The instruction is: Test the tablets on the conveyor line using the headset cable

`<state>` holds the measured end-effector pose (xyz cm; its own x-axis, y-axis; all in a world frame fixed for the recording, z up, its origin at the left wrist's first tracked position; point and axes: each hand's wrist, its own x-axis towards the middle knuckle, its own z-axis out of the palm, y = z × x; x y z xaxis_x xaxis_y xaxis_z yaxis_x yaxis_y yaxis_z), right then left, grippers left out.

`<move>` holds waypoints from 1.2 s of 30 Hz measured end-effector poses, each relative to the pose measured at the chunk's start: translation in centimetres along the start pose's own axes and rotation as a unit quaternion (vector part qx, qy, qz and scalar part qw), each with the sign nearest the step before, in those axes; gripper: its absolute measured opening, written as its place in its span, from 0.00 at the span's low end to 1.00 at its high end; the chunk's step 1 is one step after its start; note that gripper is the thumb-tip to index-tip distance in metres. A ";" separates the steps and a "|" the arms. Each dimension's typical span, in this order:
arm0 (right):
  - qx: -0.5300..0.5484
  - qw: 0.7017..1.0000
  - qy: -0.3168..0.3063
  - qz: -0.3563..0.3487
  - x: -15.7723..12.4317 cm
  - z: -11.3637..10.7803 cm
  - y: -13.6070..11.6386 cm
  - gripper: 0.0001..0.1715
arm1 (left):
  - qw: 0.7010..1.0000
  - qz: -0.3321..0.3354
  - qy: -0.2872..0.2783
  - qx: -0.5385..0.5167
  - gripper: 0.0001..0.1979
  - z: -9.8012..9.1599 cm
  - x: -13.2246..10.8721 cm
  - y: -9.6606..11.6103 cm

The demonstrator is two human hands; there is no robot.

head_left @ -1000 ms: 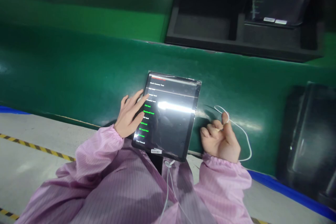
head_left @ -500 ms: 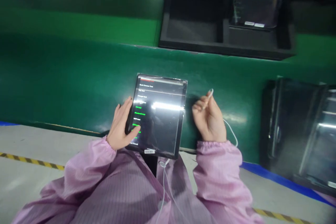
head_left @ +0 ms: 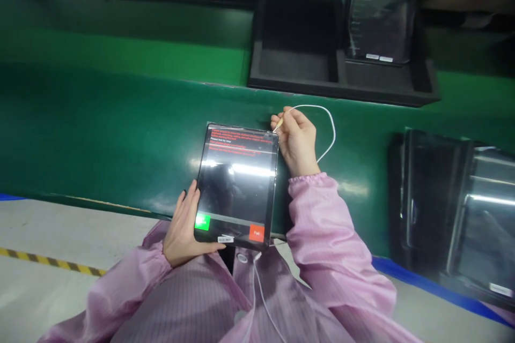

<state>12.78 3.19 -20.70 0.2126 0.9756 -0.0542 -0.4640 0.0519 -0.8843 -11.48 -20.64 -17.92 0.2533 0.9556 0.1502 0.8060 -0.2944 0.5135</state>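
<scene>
A black tablet (head_left: 237,193) rests at the table's front edge, its screen showing red text, a green button at lower left and a red "Fail" button at lower right. My left hand (head_left: 183,230) grips its lower left corner, thumb along the bottom edge and fingers at the side. At the top right corner, my right hand (head_left: 298,139) pinches a yellowish headphone plug (head_left: 280,122) on a white cable (head_left: 333,131). The plug's thin tip meets the tablet's corner; whether it is inserted, I cannot tell. The cable loops out to the right behind my wrist.
Beyond the green table (head_left: 120,134) sits a black foam tray (head_left: 298,88) with two compartments; a tablet (head_left: 380,24) stands in the right one. More tablets (head_left: 486,225) lie at the right. White wires (head_left: 257,278) hang over my pink smock.
My right hand has moved left and away from me, bringing the plug to the tablet's top right corner. My left thumb has left the screen, which now shows red text and two buttons.
</scene>
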 end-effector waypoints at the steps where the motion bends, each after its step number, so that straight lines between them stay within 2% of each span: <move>1: -0.001 1.000 0.005 -0.005 -0.1 0.0 -0.1 0.18 | 1.000 -0.002 -0.002 0.005 0.70 -0.1 0.0 0.1; 11: -0.107 0.993 -0.053 -0.023 -0.7 0.4 -0.9 0.17 | 1.000 0.016 0.014 0.013 0.68 -0.2 0.0 0.5; 14: -0.167 0.985 -0.013 -0.051 -1.5 1.4 -1.1 0.16 | 1.000 0.000 0.014 0.017 0.69 -0.3 0.1 0.8; 17: -0.196 0.976 0.056 -0.077 -2.3 2.3 -1.1 0.21 | 1.000 -0.014 0.011 0.018 0.70 -0.2 0.1 0.9; 19: -0.212 0.971 0.075 -0.078 -2.7 2.6 -1.2 0.25 | 1.000 -0.018 0.009 0.019 0.70 -0.1 0.1 0.9; 26: -0.251 0.960 0.090 -0.088 -2.7 2.8 -1.6 0.28 | 0.999 -0.038 -0.004 0.018 0.73 -0.1 0.0 1.1; 29: -0.259 0.960 0.055 -0.092 -2.8 2.4 -1.2 0.26 | 0.999 -0.040 -0.016 0.016 0.71 -0.3 -0.1 1.2; 31: -0.260 0.961 0.034 -0.085 -4.2 1.4 -1.4 0.25 | 0.999 -0.028 -0.015 0.011 0.69 -0.3 -0.2 1.1; 32: -0.259 0.962 0.029 -0.082 -5.5 0.5 -1.9 0.27 | 1.000 -0.022 -0.013 0.008 0.68 -0.3 -0.3 1.1; 34: -0.253 0.964 0.009 -0.077 -9.6 -1.5 -3.3 0.38 | 1.000 -0.013 -0.014 0.002 0.69 -0.3 -0.4 0.9; 35: -0.251 0.963 -0.019 -0.091 -12.2 -2.7 -4.2 0.37 | 1.000 -0.007 -0.016 -0.001 0.69 -0.3 -0.4 0.9; 36: -0.264 0.956 -0.084 -0.095 -15.1 -3.8 -5.1 0.32 | 1.000 0.001 -0.019 -0.003 0.69 -0.4 -0.4 0.8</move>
<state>15.20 -12.63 -17.09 0.0887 0.9820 0.1667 0.0784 0.1599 -0.9840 -11.15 -21.22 -17.28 0.2748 0.9541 0.1193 0.8020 -0.2959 0.5189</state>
